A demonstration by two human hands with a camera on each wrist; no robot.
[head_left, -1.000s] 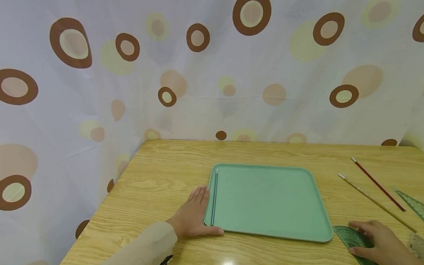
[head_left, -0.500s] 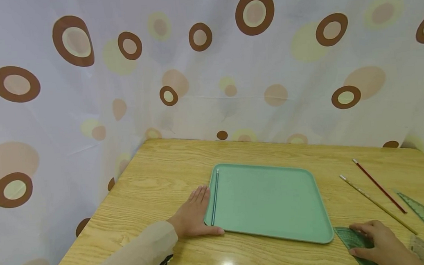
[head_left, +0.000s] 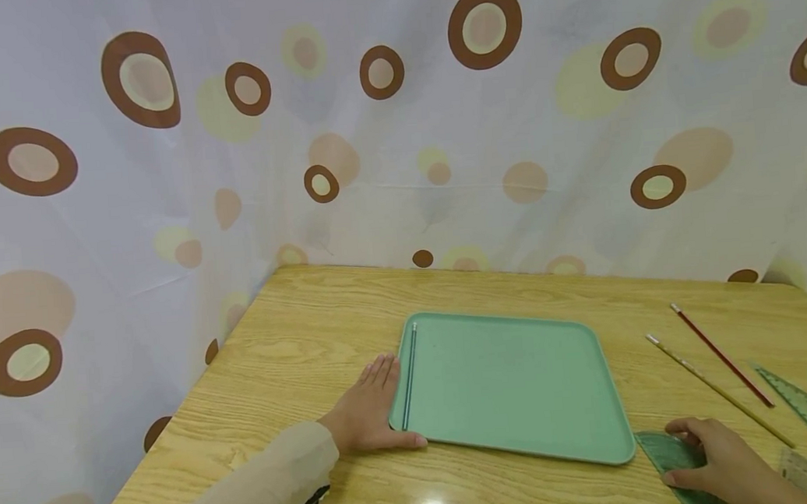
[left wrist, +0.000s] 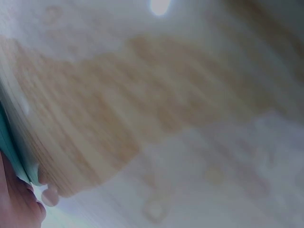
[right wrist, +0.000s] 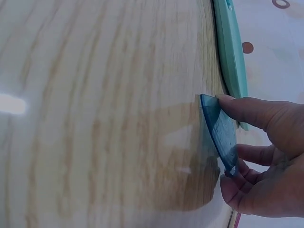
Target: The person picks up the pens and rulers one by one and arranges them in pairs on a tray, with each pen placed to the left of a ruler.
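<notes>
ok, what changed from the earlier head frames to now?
Small change: the green protractor seems to have tilted slightly in the right hand, its marks now less visible; can't tell whether it's off the table. That hand was already on it; nothing was let go. Unchanged: left hand at the left edge of the tray, blue pencil in it, red pencil, set square.
</notes>
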